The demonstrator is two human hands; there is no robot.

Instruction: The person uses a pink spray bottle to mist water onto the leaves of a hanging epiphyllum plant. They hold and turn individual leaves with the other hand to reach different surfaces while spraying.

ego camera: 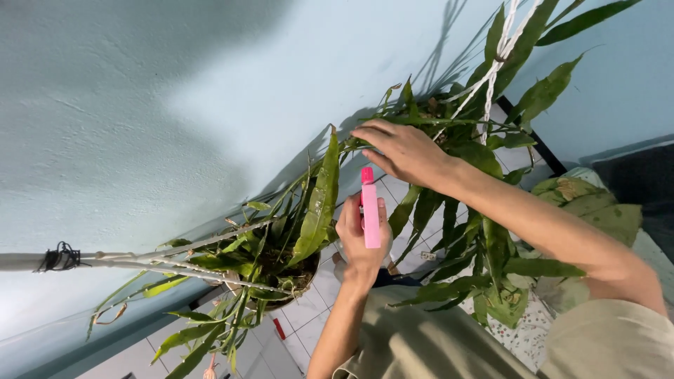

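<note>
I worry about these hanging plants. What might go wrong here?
1. The right hand presses on a leaf of a plant hung by white cords; a harder push might swing the plant or crease the leaf.
2. The left hand grips a slim pink sprayer upright, near the long leaf; which way its nozzle faces is unclear, so spray might miss.
3. The other pot hangs beside the left arm; a bump could rock it.

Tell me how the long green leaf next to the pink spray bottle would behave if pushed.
The long green leaf would likely bend rather than snap: it is thin, strap-shaped and already arches under its own weight. It looks light, so it should spring back. The right hand rests on similar foliage; the left hand holds the pink spray bottle beside it.
</note>
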